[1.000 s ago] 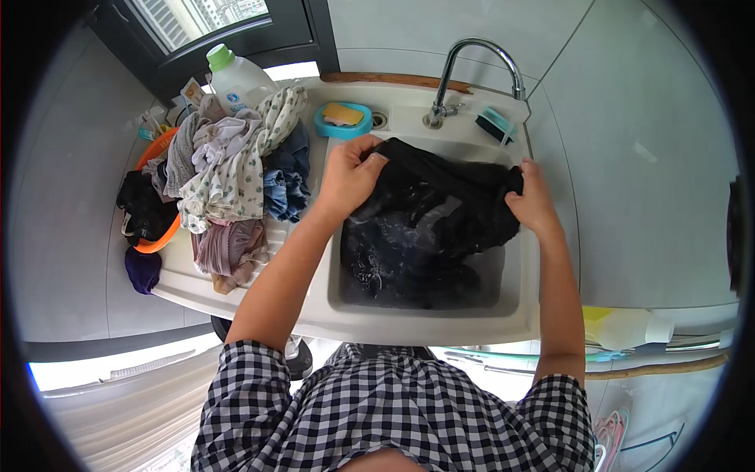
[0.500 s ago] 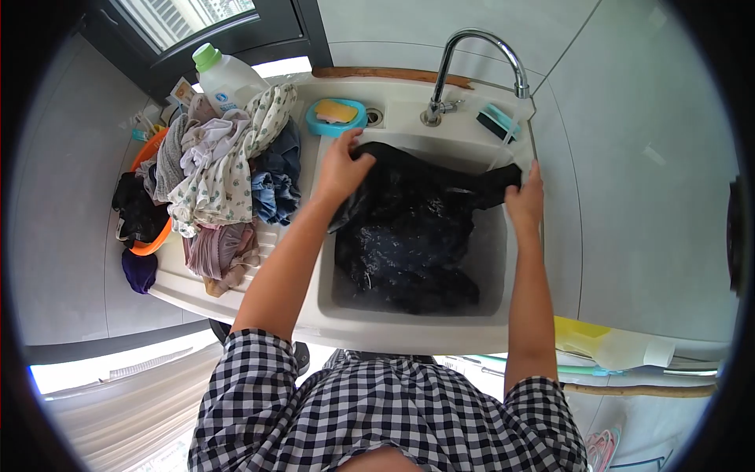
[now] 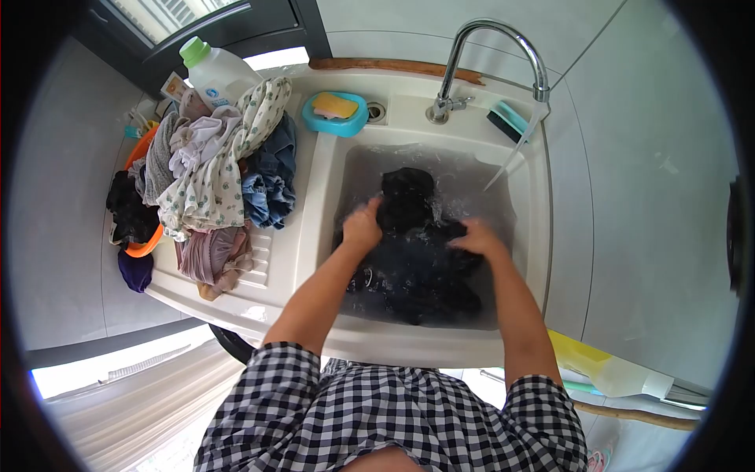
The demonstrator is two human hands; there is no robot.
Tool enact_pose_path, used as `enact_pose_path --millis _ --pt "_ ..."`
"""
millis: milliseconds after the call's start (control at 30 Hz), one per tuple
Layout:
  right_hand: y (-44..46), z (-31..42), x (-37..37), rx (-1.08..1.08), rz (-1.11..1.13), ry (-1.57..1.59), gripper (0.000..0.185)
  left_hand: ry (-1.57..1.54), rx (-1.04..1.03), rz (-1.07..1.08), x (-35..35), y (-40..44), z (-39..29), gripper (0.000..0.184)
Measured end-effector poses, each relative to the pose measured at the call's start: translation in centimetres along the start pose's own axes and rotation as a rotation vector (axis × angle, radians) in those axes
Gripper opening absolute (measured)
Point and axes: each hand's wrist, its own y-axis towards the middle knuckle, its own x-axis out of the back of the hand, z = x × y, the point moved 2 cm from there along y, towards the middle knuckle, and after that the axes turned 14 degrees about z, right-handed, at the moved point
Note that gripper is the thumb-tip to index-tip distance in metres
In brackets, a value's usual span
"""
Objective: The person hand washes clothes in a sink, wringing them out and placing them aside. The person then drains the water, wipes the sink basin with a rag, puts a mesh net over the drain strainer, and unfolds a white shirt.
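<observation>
A dark, soaked black garment (image 3: 417, 271) lies bunched in cloudy water inside the white sink (image 3: 538, 236); its exact kind is not clear. My left hand (image 3: 363, 226) is closed on the cloth at the left of its raised upper bunch. On the other side, my right hand (image 3: 480, 237) pinches a fold at the garment's right edge. Both hands are just at the water surface, slightly blurred. From the chrome faucet (image 3: 495, 23), a thin stream runs into the sink's right side.
Left of the sink, a heap of clothes (image 3: 208, 181) covers the drainboard and an orange basin (image 3: 141, 248). Behind it stands a white detergent bottle (image 3: 224, 75). A yellow sponge (image 3: 334, 105) rests in a blue dish (image 3: 338, 126); a scrub brush (image 3: 507, 122) lies right of the faucet.
Both hands have come down and closer together, from the sink's upper edges to its middle. The black garment, earlier spread and lifted between them, is now bunched lower in the water.
</observation>
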Motion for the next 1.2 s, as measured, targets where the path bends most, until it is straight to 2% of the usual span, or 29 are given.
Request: enact_pose_path --millis 33,67,100,167,200,267,333,367,400,433,467,500,533,567,633,700,767,800,833,900,1000,1100,1133,1200 --pt "-0.9 0.2 2.0 -0.006 -0.083 -0.196 0.037 -0.014 0.008 0.002 0.9 0.1 0.5 0.052" --pt "-2.2 1.3 3.6 -0.078 -0.272 -0.149 0.029 -0.104 -0.023 -0.150 1.2 0.1 0.9 0.044" --pt "-3.3 2.2 5.1 -0.152 -0.462 -0.103 0.022 -0.122 0.001 -0.152 2.3 -0.1 0.6 0.043" --pt "-4.1 1.1 7.8 -0.363 -0.830 -0.193 0.021 -0.161 0.049 -0.158 4.8 -0.8 -0.2 0.042" --pt "-4.2 1.8 8.5 -0.337 -0.872 -0.192 0.022 -0.201 0.040 -0.159 6.0 -1.3 -0.3 0.037" --pt "-4.4 3.5 9.1 -0.289 -0.955 -0.189 0.025 -0.873 0.133 0.203 5.9 -0.2 1.3 0.034" --pt "-4.6 8.6 7.3 -0.099 -1.099 -0.514 0.030 -1.543 0.197 0.647 6.6 -1.1 0.2 0.030" --pt "-4.1 10.6 5.7 0.056 -0.996 -0.359 0.035 -1.571 0.148 0.536 6.9 -1.7 -0.8 0.029" --pt "-3.8 12.9 3.6 0.128 -0.790 -0.218 0.042 -1.595 0.101 0.425 6.6 -2.2 -2.2 0.028" --pt "-3.0 14.7 0.7 0.238 -0.618 0.131 0.058 -1.617 0.054 0.317 6.4 -2.5 -2.8 0.027" --pt "-1.3 15.1 -2.5 0.285 -0.497 0.250 0.072 -1.640 -0.008 0.439 5.6 -1.6 -2.2 0.034" --pt "0.1 15.1 -4.9 0.200 -0.359 0.282 0.082 -1.677 -0.060 0.441 5.8 -1.5 -2.2 0.039" --pt "1.6 14.4 -6.8 0.151 -0.460 0.235 0.072 -1.711 -0.118 0.443 6.3 -1.3 -2.4 0.044" --pt "2.7 13.3 -7.2 0.108 -0.422 0.292 0.067 -1.742 -0.180 0.443 7.1 -1.1 -2.7 0.049" --pt "3.8 10.7 -6.6 0.022 -0.336 0.407 0.056 -1.746 -0.190 0.311 10.8 -1.9 -3.0 0.052" --pt "3.0 7.9 -4.9 0.056 -0.472 0.333 0.041 -1.723 -0.219 0.234 13.7 -3.2 -2.1 0.056" --pt "-1.2 8.3 0.2 0.023 -0.541 0.205 0.031 -1.670 -0.307 0.208 16.0 -3.7 -0.9 0.058" --pt "-2.7 7.1 2.4 0.057 -0.647 0.103 0.028 -1.663 -0.300 0.194 16.5 -3.5 -0.2 0.057" --pt "-4.4 6.1 4.1 0.087 -0.746 0.001 0.025 -1.659 -0.286 0.184 16.8 -3.3 0.5 0.057" --pt "-8.2 6.8 7.3 0.013 -0.812 -0.098 0.022 -1.598 -0.262 0.159 16.3 -3.1 0.9 0.055" --pt "-9.1 5.4 7.6 0.029 -0.863 -0.191 0.021 -1.433 -0.203 0.118 14.4 -2.2 0.8 0.053" --pt "-8.7 3.7 6.1 -0.254 -0.867 0.402 0.019 -1.427 -0.100 0.043 12.1 -0.5 1.4 0.052" --pt "-8.4 3.7 5.2 -0.353 -0.951 0.160 0.022 -1.400 -0.130 0.023 11.3 -0.2 1.3 0.057" --pt "-7.0 5.5 2.9 -0.029 -1.082 -0.117 0.024 -1.082 -0.147 -0.092 8.9 0.7 1.5 0.064"
